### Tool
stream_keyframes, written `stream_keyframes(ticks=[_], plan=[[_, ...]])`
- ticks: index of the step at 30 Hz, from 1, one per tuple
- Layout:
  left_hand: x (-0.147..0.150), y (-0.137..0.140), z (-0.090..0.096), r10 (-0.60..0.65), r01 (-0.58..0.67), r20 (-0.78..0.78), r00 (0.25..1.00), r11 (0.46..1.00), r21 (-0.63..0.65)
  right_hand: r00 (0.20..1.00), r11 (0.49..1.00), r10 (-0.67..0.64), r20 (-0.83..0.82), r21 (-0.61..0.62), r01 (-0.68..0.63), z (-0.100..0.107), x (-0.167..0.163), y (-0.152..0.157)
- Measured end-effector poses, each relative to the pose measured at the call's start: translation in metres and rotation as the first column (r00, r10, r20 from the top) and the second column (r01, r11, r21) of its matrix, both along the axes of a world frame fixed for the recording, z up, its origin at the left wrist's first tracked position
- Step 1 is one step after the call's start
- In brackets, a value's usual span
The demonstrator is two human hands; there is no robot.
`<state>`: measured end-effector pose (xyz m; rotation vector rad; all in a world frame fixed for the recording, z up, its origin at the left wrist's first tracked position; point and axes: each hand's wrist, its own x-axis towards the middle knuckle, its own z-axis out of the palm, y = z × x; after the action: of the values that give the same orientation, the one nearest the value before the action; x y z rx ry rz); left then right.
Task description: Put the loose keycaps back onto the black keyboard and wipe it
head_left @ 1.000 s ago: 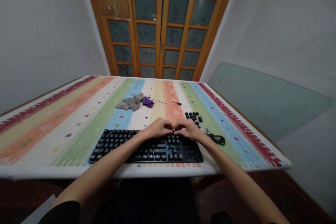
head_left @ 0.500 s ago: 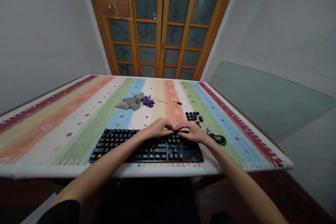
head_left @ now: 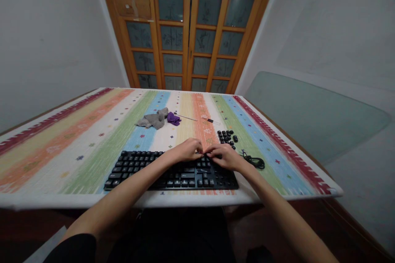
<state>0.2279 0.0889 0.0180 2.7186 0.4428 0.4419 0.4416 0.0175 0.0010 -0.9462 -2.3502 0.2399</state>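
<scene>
At the near edge of the table [head_left: 173,200]: keyboard [head_left: 185,176], set lengthwise

Keyboard: one, black; long axis left to right along the edge; beneath the hands, right end seemingly bare of keycaps. Left hand [head_left: 189,149] and right hand [head_left: 225,156]: fingertips close together at the far side, right of middle; whether a small part is pinched cannot be told. Neither hand clearly nearer; left forearm [head_left: 132,191] crosses the keys. Loose keycaps [head_left: 224,135]: cluster, just beyond the right hand. Cable [head_left: 256,163]: coiled, right of the keyboard.
</scene>
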Motion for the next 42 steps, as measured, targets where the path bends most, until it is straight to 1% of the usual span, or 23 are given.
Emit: stream_keyframes(ticks=[4,9,14,18,21,23,28,36,42], plan=[[-0.002,-0.004,0.002,-0.02,0.02,-0.014,1.0,1.0,0.01,0.999,0.999,-0.032,0.006,0.001,0.032,0.0,-0.003,-0.007],[-0.007,-0.011,0.004,-0.016,0.02,-0.088,0.996,0.999,0.046,0.997,0.996,-0.078,0.001,0.035,0.078,-0.004,-0.005,-0.012],[-0.009,-0.006,0.006,0.005,-0.003,-0.082,0.997,1.0,0.031,0.997,0.996,-0.074,-0.021,0.041,0.075,-0.008,-0.004,-0.011],[-0.007,-0.004,0.005,0.003,-0.001,-0.043,0.999,0.999,0.032,0.99,0.994,-0.106,-0.091,-0.007,0.106,-0.01,-0.001,-0.008],[-0.005,-0.006,0.004,0.047,-0.047,-0.04,0.998,0.999,0.021,0.983,0.991,-0.121,-0.141,-0.066,0.112,-0.01,0.001,-0.005],[-0.005,-0.007,0.004,0.061,-0.061,-0.049,0.997,0.998,-0.001,0.982,0.992,-0.111,-0.151,-0.082,0.099,-0.009,0.001,-0.004],[-0.006,-0.006,0.004,0.055,-0.058,-0.048,0.997,0.997,-0.055,0.989,0.997,-0.07,-0.128,-0.052,0.064,-0.009,0.001,-0.003],[-0.008,-0.007,0.002,0.048,-0.05,-0.042,0.998,0.997,-0.063,0.994,0.998,-0.066,-0.089,-0.02,0.064,-0.009,0.001,-0.002],[-0.009,-0.006,0.002,0.037,-0.04,-0.04,0.999,0.997,-0.071,0.99,0.997,-0.061,-0.129,0.033,0.066,-0.008,-0.002,-0.007]])
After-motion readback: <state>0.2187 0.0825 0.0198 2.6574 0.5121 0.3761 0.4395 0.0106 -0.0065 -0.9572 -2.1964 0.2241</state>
